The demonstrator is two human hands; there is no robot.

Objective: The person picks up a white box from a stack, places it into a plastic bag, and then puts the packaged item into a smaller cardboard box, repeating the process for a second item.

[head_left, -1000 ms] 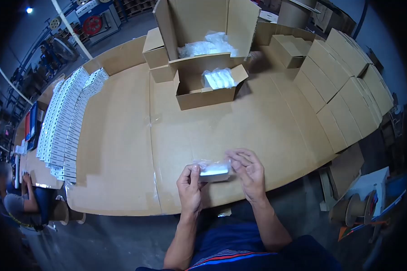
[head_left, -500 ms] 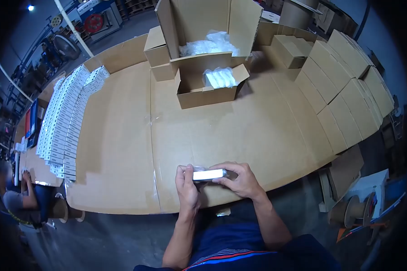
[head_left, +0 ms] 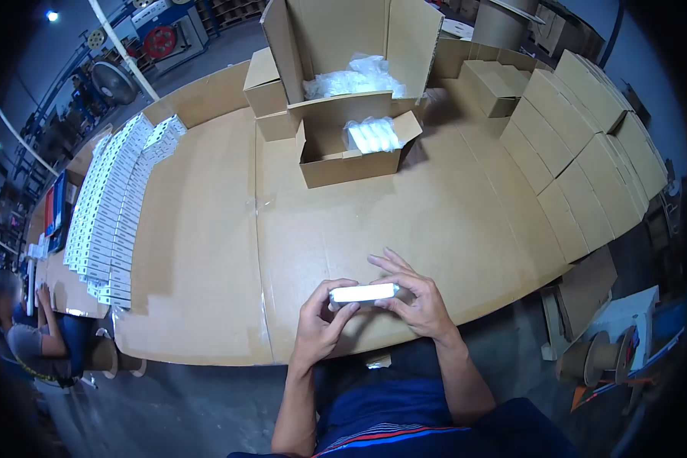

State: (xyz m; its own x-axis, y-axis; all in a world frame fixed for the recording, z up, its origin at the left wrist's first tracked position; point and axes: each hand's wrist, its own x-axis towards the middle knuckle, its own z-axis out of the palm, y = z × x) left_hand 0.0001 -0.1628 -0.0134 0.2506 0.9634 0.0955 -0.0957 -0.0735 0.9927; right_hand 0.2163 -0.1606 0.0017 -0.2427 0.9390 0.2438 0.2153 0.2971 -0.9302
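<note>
Above the near edge of the cardboard-covered table [head_left: 206, 252], a small white box in clear plastic wrap [head_left: 364, 293] is held level between both hands. My left hand [head_left: 317, 324] grips its left end, the thumb below and the fingers curled behind. At the right end, my right hand [head_left: 422, 307] pinches it between thumb and index finger, with the other fingers spread away. Beyond the hands stands an open brown carton [head_left: 351, 171] holding several white wrapped packs [head_left: 375, 135]. What is printed on the held box cannot be read.
A larger open carton [head_left: 343, 38] with clear plastic bags [head_left: 355, 76] stands behind. Rows of small white boxes [head_left: 111, 206] line the left side. Closed brown cartons [head_left: 588, 168] are stacked at the right. Another person [head_left: 34, 336] sits at the far left.
The small white box has shifted slightly right and turned more level. My left thumb moved from its top to its underside; my right hand's outer fingers have spread upward.
</note>
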